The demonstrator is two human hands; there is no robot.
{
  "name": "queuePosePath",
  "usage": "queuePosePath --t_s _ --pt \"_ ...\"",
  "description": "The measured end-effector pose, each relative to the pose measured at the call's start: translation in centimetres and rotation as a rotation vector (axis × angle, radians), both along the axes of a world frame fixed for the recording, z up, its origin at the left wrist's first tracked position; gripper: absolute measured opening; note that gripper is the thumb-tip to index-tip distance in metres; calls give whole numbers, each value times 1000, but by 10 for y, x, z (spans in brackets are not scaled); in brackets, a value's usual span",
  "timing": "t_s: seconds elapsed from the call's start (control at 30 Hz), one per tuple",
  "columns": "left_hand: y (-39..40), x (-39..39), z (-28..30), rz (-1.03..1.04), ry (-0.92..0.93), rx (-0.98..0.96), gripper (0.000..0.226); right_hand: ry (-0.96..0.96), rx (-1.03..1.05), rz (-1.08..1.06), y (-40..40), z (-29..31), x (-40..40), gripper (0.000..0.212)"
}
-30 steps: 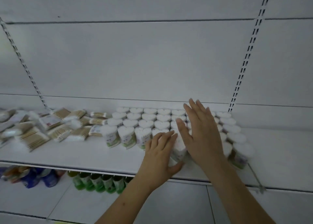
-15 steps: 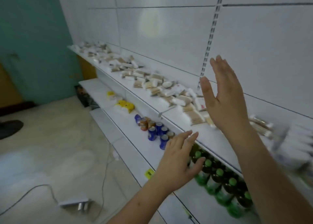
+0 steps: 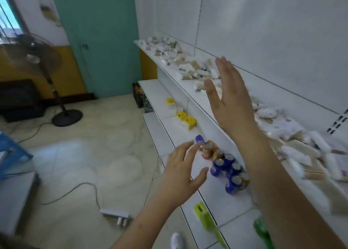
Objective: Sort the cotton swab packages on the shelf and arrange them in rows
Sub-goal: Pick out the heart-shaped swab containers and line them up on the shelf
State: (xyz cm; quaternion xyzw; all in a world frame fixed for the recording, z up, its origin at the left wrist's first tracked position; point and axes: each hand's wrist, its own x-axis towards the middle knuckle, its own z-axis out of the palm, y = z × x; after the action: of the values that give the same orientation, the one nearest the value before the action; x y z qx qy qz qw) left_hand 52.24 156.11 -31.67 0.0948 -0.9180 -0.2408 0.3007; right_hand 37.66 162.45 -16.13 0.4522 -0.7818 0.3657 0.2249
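1. White tiles cover the wall [image 3: 263, 32] behind a long white shelf [image 3: 222, 117], and a green door [image 3: 98, 38] stands at the far end of the room.
2. One second ago the view was straight at the shelf, where white heart-shaped tubs stood in neat rows. Now the view has swung to the left, along the shelf toward the door, and those tubs are out of sight.
3. Back then both hands lay on the tubs, pushing them together. Now both hands are up in the air and touch nothing.
4. The right hand [image 3: 228, 98] is raised in front of the shelf with its fingers straight and flat. It holds nothing.
5. The left hand [image 3: 183, 171] is lower, near the drink cans [image 3: 224, 166] on the shelf below. Its fingers are spread and a little bent. It holds nothing.
6. Lots of cotton swab packages [image 3: 293, 147] lie in a messy heap on the shelf, near the right arm. More of them [image 3: 175, 53] lie jumbled farther along, close to the door.
7. I think the tub rows are done for now, and the person is turning to the messy packs. Most of the sorting is still to do.
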Motion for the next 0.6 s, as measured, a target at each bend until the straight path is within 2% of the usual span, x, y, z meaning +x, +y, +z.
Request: queuePosePath --t_s 0.17,0.37,0.6 --pt "-98 -71 -4 91 -6 2 64 -4 15 32 -99 -10 -73 66" --pt "-219 -159 23 170 -40 16 64 -137 -2 33 -218 -10 -166 67" --pt "-350 -219 30 250 -84 107 61 -171 -29 46 -361 -9 -237 68"
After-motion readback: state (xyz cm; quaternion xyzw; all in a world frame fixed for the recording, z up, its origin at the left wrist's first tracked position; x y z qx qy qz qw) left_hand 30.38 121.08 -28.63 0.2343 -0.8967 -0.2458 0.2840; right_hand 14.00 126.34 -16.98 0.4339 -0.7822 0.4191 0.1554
